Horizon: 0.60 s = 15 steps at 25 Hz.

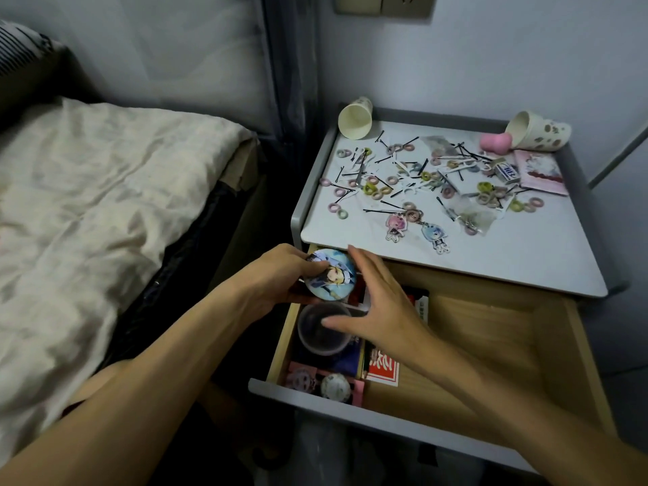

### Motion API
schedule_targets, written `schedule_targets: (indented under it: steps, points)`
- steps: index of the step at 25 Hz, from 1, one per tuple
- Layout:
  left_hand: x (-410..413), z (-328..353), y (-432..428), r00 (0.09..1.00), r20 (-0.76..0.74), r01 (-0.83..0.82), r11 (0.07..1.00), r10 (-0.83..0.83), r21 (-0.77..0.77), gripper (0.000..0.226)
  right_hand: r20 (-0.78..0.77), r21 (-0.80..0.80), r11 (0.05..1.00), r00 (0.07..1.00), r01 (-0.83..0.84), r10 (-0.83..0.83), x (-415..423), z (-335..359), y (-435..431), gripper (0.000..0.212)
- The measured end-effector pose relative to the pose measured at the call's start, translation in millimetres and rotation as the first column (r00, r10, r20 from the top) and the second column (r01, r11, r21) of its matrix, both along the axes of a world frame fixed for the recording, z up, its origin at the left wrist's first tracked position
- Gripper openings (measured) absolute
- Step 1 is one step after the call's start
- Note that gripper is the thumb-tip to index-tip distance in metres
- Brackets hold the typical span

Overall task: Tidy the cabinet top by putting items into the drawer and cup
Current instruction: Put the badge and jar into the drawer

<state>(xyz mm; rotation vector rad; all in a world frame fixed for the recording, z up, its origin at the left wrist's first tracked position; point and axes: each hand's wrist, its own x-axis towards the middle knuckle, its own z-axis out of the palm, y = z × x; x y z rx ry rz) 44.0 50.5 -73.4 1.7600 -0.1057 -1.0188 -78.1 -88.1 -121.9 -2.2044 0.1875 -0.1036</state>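
Observation:
My left hand grips a round blue picture badge over the back left corner of the open wooden drawer. My right hand hovers beside the badge with spread, relaxed fingers, its thumb at the rim of a clear round container in the drawer. The white cabinet top is strewn with several hair ties, black hairpins and two character keychains. A plain paper cup lies tipped at its back left, a spotted cup at its back right.
A pink sponge, a small box and a pink card pack lie at the top's back right. The drawer's left side holds cards, a red pack and a round badge. A bed stands to the left.

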Motion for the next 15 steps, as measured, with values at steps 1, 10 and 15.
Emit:
schedule_targets:
  steps: [1, 10, 15]
  points:
    - [-2, -1, 0, 1.000, -0.009, 0.007, 1.000, -0.007, 0.001, 0.023, 0.016, -0.025, 1.000, 1.000, -0.016, 0.016, 6, 5, 2, 0.106]
    - [2, -7, 2, 0.939, 0.341, -0.032, 0.976, -0.044, 0.213, 0.018, 0.021, -0.166, 0.983, 0.996, -0.081, 0.085, 20, -7, 6, 0.100]
    - [9, -4, 6, 0.889, 0.455, -0.129, 0.979, 0.044, 0.159, 0.018, -0.070, -0.243, 0.950, 0.980, -0.199, 0.187, 13, -41, 15, 0.100]
